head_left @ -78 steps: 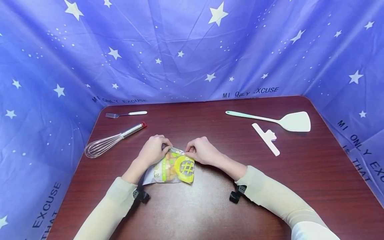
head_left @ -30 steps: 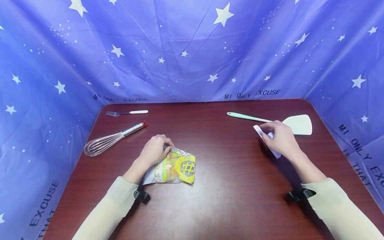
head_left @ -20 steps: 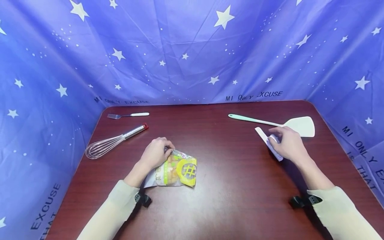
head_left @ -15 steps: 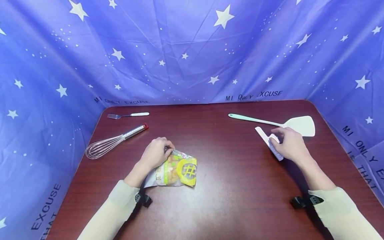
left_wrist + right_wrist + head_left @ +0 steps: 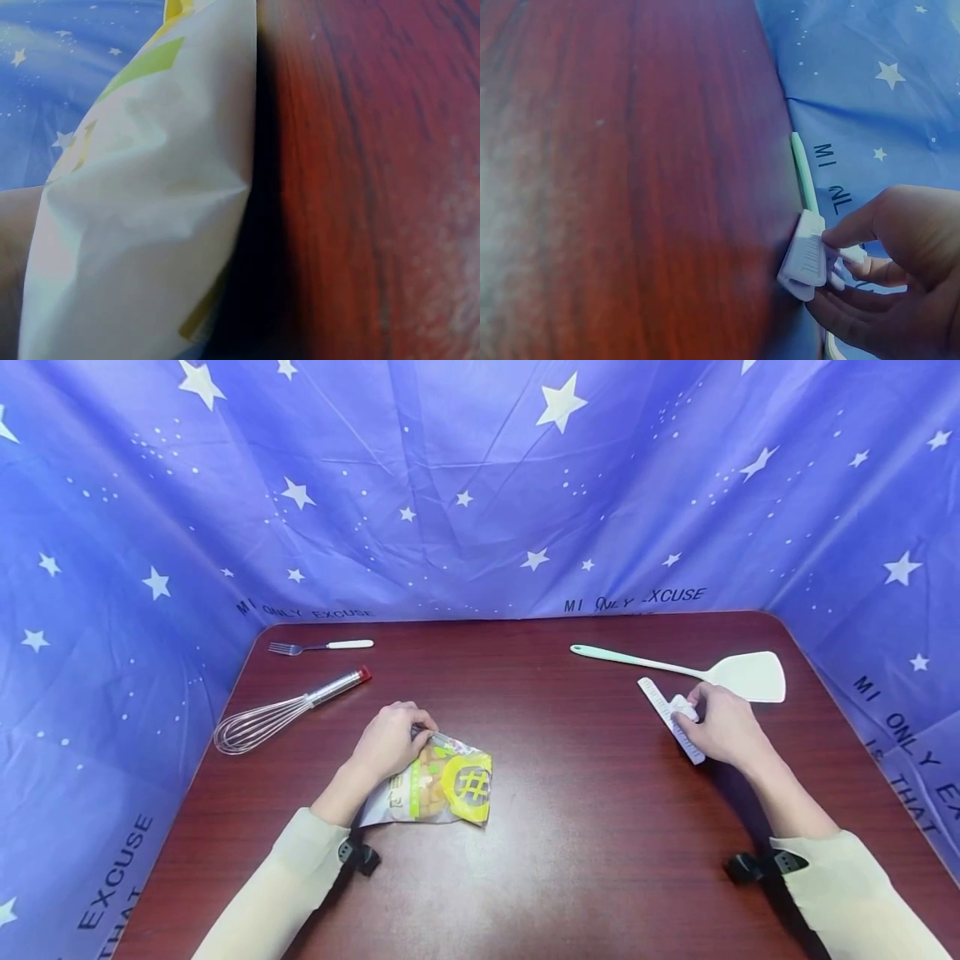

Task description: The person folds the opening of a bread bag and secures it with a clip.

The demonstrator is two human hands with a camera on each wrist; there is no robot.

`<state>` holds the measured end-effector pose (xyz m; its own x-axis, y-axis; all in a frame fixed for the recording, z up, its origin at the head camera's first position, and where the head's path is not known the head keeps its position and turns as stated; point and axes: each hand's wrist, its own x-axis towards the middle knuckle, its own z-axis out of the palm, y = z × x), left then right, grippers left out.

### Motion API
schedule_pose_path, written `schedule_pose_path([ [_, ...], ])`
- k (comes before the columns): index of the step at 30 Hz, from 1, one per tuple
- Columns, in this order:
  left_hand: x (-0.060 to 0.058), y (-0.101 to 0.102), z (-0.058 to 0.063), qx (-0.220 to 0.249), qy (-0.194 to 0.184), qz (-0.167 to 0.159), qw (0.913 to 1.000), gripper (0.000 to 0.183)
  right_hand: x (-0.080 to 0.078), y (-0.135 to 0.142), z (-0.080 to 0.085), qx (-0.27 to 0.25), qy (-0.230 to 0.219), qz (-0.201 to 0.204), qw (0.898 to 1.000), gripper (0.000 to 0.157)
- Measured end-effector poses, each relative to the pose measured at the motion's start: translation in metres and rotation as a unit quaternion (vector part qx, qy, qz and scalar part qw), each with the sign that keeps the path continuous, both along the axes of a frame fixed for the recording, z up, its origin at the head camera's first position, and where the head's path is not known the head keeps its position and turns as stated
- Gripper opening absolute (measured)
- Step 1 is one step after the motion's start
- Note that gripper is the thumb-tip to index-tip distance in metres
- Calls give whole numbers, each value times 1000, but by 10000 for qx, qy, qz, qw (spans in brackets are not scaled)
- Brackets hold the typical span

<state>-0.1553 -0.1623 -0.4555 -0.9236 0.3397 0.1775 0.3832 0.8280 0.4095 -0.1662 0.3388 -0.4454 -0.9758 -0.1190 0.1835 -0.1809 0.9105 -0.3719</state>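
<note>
My left hand (image 5: 390,740) pinches the top edge of a clear, yellow and green snack bag (image 5: 431,789) that holds pale round pieces. The left wrist view is largely filled by the bag's whitish, creased side (image 5: 150,180); the fingertips are out of sight there. On the right, thumb and fingers of my right hand (image 5: 726,727) pinch the grip of a white bag clip (image 5: 670,720). Its long ridged bar points away to the upper left. Seen from the right wrist, the clip (image 5: 805,255) shows a narrow gap between its two bars at the near end.
A white spatula (image 5: 750,677) with a mint handle lies just behind my right hand. At the left are a whisk (image 5: 300,706) and, farther back, a fork (image 5: 345,645). A starry blue curtain (image 5: 480,527) borders the dark red table (image 5: 525,885).
My right hand has left the bag, moved right and taken hold of the clip. Lately the clip has tilted, so its ridged face shows more. My left hand stays on the bag.
</note>
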Motion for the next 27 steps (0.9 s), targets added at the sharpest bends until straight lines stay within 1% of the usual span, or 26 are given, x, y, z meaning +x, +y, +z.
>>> schedule_pose_path([
  [5, 1, 0, 0, 45, 44, 11, 10000, 10, -1, -2, 6, -223, -372, -80, 9990, 24],
  [10, 2, 0, 1, 47, 32, 1, 10000, 11, -3, -3, 12, -472, -430, -240, 9977, 27],
  [13, 2, 0, 1, 23, 19, -11, 10000, 11, -5, -5, 16, -535, -370, -261, 9975, 29],
  [15, 2, 0, 0, 9, 20, -9, 10000, 11, -7, -8, 19, -526, -317, -254, 9978, 33],
  [19, 1, 0, 0, -22, 14, -2, 10000, 10, -11, -15, 25, -508, -104, -244, 9984, 39],
  [22, 0, 1, -1, -45, -30, 9, 10000, 10, -15, -23, 29, -605, 17, -272, 9978, 39],
  [27, 0, 0, -1, -42, -64, 23, 10000, 10, -22, -39, 37, -821, 55, -236, 9963, 36],
])
